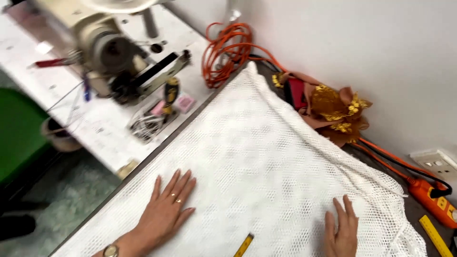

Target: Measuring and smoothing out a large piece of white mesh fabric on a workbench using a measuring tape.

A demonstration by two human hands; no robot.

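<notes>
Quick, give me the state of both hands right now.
Left hand: open, fingers spread, flat on the white mesh fabric, holding nothing.
Right hand: open, flat on the same fabric, holding nothing.

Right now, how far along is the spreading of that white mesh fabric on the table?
Done: the white mesh fabric lies spread across the table. In hand: left hand and right hand press flat on it, fingers open. Left: folds along its far edge near the gold fabric bundle; the yellow ruler lies unused.
</notes>
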